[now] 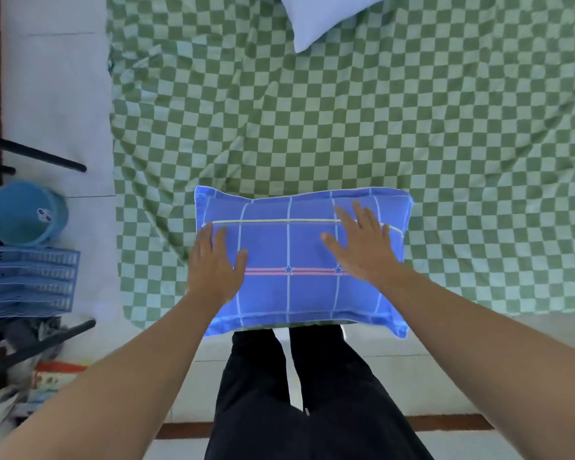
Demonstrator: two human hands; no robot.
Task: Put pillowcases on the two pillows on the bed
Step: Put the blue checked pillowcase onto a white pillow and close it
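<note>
A pillow in a blue checked pillowcase (292, 247) with white, yellow and red lines lies at the near edge of the bed, on the green checkered sheet (346, 127). My left hand (214, 263) rests flat on its left side with fingers straight. My right hand (362, 242) lies flat on its right side, fingers spread. A bare white pillow (322, 18) lies at the far edge of the bed, partly cut off by the top of the view.
Left of the bed on the pale floor stand a blue bucket (27, 212), a blue slatted plastic rack (27, 280) and dark rods (40, 154). My legs in black trousers (299, 393) stand against the bed's near edge.
</note>
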